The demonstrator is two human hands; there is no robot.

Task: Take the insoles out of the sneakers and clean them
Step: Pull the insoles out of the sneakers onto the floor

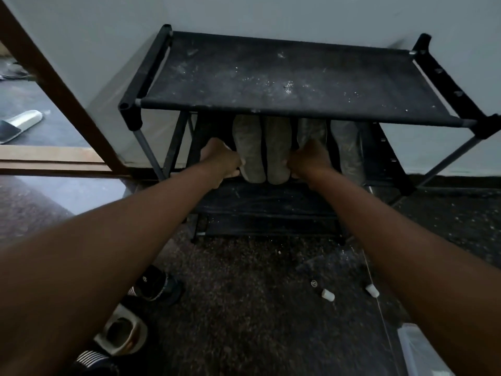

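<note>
You are reaching both arms under the dusty top shelf (pixel 271 74) of the black shoe rack (pixel 130 104), which is standing against the wall. Your left hand (pixel 221 158) is curling its fingers round the heel end of the left grey piece (pixel 249 150) on the second shelf (pixel 378 161). Your right hand (pixel 309 160) is gripping the heel end of the right grey piece (pixel 278 150) in the same way. The two pieces are lying side by side, touching, toes pointing to the wall (whether they are whole sneakers or loose insoles, this angle is not showing). A second grey pair (pixel 347 147) is sitting just beside them to the right, partly hidden behind your right hand. On the speckled floor (pixel 244 280), a beige slipper (pixel 123 335) and a black shoe (pixel 154 286) are lying at lower left, and two small white caps (pixel 328 295) are resting apart at right.
</note>
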